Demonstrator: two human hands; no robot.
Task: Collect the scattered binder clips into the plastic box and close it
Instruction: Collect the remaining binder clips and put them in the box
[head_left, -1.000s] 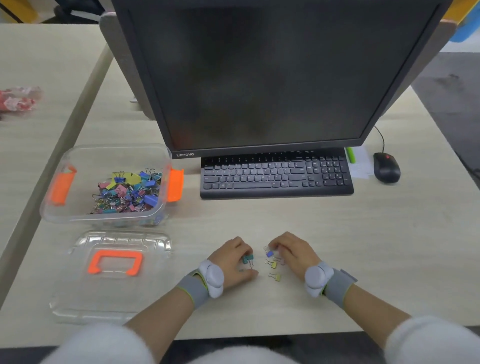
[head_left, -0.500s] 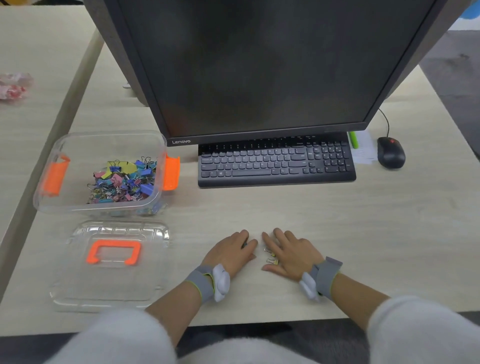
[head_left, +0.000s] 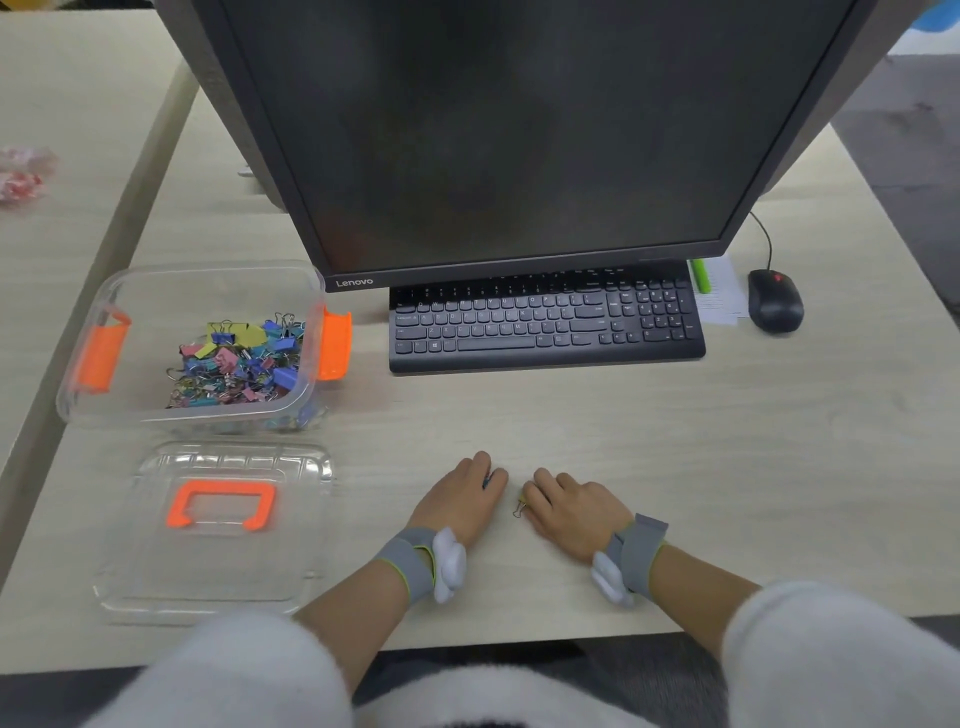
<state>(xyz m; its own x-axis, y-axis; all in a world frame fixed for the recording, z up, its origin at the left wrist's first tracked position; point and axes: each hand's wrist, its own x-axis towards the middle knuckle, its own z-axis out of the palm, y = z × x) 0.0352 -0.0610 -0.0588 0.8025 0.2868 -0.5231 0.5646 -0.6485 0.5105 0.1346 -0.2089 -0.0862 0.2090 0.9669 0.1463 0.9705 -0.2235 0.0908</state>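
gathering step, nearly done: left hand (head_left: 460, 501) fingers (head_left: 480, 465) curled over blue clip (head_left: 487, 480), right hand (head_left: 574, 509) fingers (head_left: 544, 480) flat against yellow clip (head_left: 520, 507); next likely pinch, carry to box (head_left: 156, 410).

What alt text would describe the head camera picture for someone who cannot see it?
A person's left hand and right hand lie side by side on a pale wooden desk, a small yellow binder clip beside the right one. Left of them, a clear plastic box with orange latches holds colourful clips, its clear lid lying in front.
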